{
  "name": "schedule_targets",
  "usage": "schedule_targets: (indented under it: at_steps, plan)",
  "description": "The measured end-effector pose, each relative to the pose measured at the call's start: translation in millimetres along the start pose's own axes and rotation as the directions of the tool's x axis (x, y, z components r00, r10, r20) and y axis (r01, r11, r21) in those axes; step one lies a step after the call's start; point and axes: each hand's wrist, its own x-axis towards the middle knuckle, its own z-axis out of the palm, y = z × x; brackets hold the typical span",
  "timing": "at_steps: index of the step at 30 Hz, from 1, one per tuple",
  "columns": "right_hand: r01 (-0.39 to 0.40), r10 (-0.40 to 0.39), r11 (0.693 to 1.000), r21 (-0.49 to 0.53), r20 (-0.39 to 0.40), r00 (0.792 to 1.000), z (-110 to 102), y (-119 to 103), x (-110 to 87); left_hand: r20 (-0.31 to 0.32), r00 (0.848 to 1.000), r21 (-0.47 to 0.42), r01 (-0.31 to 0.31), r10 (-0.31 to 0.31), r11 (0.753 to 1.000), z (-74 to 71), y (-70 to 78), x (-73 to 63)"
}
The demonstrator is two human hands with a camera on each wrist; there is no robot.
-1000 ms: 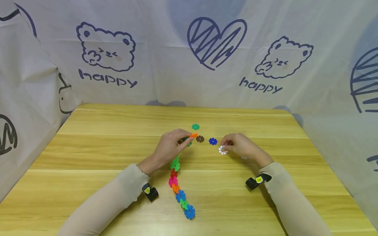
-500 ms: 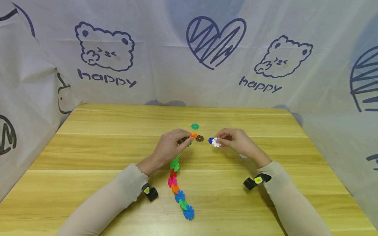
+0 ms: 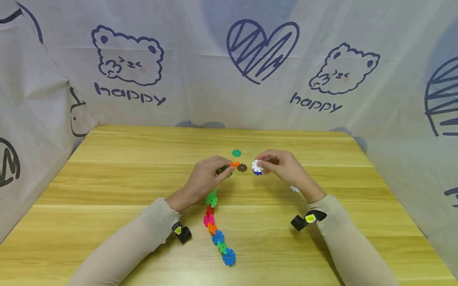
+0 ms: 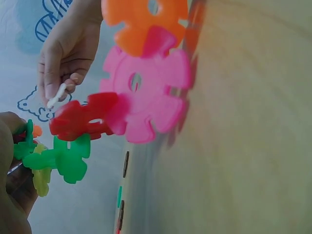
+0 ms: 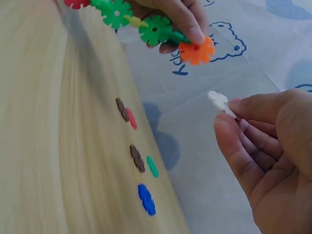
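Note:
My left hand (image 3: 207,174) pinches the far end of a chain of slotted snowflake discs, right by its orange disc (image 5: 197,51). From there the chain (image 3: 218,237) curves toward me through green, red, pink, orange and blue discs. In the left wrist view its pink disc (image 4: 146,87) looms large, linked to a red disc (image 4: 83,119). Between thumb and fingers, my right hand (image 3: 284,167) holds a white snowflake disc (image 5: 222,103) above the table, tilted and apart from the chain. In the head view this white disc overlaps a blue disc (image 3: 257,173) lying below.
Loose discs lie on the wooden table (image 3: 143,246): a brown one (image 3: 242,167), a green one (image 3: 236,153) farther back and a white one (image 3: 294,189) beneath my right wrist. Another brown disc (image 5: 122,108) and a red disc (image 5: 131,118) lie together. A printed cloth (image 3: 200,91) hangs behind.
My right hand has lifted the white disc off the table and carried it left and away from me, to over the blue disc. My left hand has stayed in place with the chain.

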Motion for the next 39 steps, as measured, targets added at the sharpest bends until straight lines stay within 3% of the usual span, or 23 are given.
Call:
schedule_targets:
  at_steps: [6,10,17,21,26,30,35,39]
  plan:
    - [-0.004,0.004,0.997,0.074,-0.003,1.0,6.5,-8.9,6.6,-0.013,1.0,0.006,-0.026,0.026,1.0,-0.8,0.7,-0.2]
    - [0.007,-0.007,0.993,0.116,0.004,1.0,11.2,-15.2,10.2,-0.029,0.996,0.032,-0.08,0.081,0.996,-1.6,1.6,0.1]
    - [0.074,-0.075,0.991,0.111,0.008,0.997,14.4,-23.2,12.7,-0.046,0.971,0.152,-0.226,0.235,0.962,-4.2,4.2,2.4]
    - [0.073,-0.074,0.991,0.111,0.008,0.997,14.2,-29.0,11.8,-0.047,0.963,0.161,-0.255,0.266,0.953,-6.0,6.9,3.4]
    - [0.077,-0.078,0.993,0.092,0.007,0.997,14.6,-33.9,11.1,-0.055,0.971,0.11,-0.224,0.231,0.968,-6.4,8.5,2.9]
    - [0.065,-0.066,0.991,0.115,0.004,0.998,16.6,-35.7,12.5,-0.049,0.985,0.064,-0.164,0.167,0.984,-5.4,9.1,2.4]
    - [-0.008,0.011,0.986,0.167,-0.017,1.0,22.1,-36.0,17.0,0.005,1.0,-0.005,-0.019,0.019,1.0,-4.9,9.3,1.3]
    - [-0.073,0.079,0.98,0.184,-0.025,0.997,27.6,-34.4,22.4,0.064,0.993,-0.08,0.107,-0.102,0.991,-3.6,7.0,0.7]
